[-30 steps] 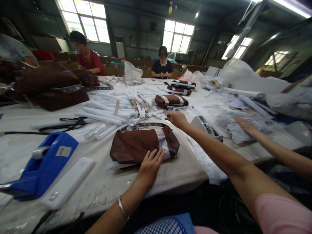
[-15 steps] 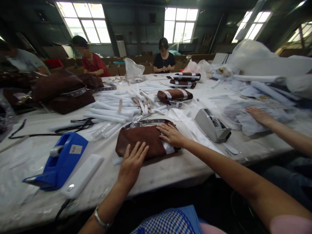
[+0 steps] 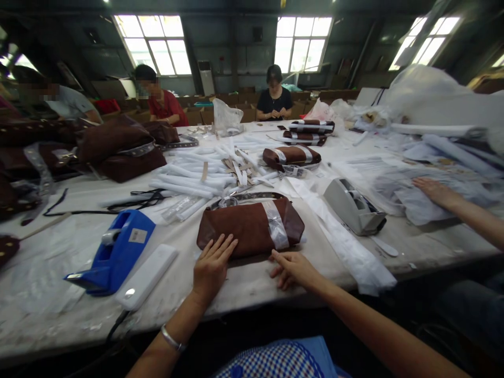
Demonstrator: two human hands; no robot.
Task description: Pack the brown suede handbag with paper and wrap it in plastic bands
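Brown bag [image 3: 244,227], blue tape dispenser [image 3: 118,252]

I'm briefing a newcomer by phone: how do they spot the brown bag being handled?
On the long white table, look at the near edge, between the blue tape dispenser and the grey dispenser. The brown bag lies there, the left hand on it. Unlike the brown bags farther back, it carries a single tape band.

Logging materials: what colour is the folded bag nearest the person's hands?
The bag is reddish brown, banded with clear tape; head view.
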